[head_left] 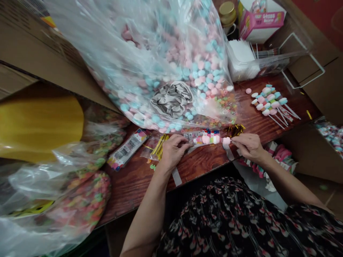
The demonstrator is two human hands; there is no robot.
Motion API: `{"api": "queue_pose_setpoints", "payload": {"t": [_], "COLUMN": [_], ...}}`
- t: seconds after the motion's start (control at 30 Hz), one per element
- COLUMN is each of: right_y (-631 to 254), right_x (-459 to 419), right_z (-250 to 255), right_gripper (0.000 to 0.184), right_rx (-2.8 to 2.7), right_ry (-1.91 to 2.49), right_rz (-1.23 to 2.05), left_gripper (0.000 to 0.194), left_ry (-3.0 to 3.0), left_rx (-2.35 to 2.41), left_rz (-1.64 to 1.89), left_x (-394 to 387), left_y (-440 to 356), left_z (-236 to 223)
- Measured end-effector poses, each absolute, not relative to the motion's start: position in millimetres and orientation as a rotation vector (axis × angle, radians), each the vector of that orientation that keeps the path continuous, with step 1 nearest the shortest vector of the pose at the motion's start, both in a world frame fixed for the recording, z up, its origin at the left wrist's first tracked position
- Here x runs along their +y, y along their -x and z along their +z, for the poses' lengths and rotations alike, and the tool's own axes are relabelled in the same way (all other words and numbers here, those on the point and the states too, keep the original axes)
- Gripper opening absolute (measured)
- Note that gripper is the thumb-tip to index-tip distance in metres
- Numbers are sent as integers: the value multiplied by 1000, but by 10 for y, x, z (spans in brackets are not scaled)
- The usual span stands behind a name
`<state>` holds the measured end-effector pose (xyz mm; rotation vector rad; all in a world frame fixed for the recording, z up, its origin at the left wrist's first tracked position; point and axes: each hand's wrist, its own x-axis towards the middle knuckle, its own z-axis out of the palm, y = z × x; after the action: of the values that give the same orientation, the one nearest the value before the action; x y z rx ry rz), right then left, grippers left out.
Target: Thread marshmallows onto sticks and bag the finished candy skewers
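Between cardboard boxes, a wooden table holds bagged pastel sweets.

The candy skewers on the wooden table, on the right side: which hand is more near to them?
The right hand is nearer: it is below and left of the candy skewers. The left hand is much farther left, past the right hand.

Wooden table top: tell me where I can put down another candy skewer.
Bare wood shows between the barcode packet and the left forearm, and between the right hand and the candy skewers. Crowded: beneath the bag of pastel candies and around the left hand.
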<state>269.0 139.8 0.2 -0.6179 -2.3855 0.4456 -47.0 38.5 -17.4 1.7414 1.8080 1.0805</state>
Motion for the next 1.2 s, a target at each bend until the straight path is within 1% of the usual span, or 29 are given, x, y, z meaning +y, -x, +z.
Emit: {"api": "queue_pose_setpoints", "payload": {"t": [0.17,0.3,0.57,0.73,0.93,1.03,1.1,1.13,1.2], "right_y": [-2597,-2488,-2352,-2281,-2185,-2111,-2052,-2025,-1985], "right_x": [1497,1554,1669,1654,1566,1508,1477,1469,1468], "right_z": [271,496,563,499,319,245,222,222,247], "right_gripper": [19,21,18,18,27,27,27,27,26], "right_rx": [-2608,-2770,-2938,-2948,-2793,-2734,-2724,-2720,-2701], "right_ry": [579,602,760,585,427,386,383,386,393], "right_rz": [98,-24,69,138,248,238,185,148,85], "left_gripper": [12,11,12,13,8,9,12,18,35], "left_ry": [-1821,-1891,-1950,-1943,-1922,-1921,-1904,-1891,-1894], "left_rx": [1777,1763,1748,1737,1733,1733,1747,1759,1779], "left_rz": [1049,1004,948,955,968,983,999,1011,1020], "left_x": [388,388,378,377,370,353,341,337,339], "left_y": [473,478,489,495,479,470,463,457,439], "left_z": [-166,-157,-164,-164,-183,-216,-237,-242,-235]}}
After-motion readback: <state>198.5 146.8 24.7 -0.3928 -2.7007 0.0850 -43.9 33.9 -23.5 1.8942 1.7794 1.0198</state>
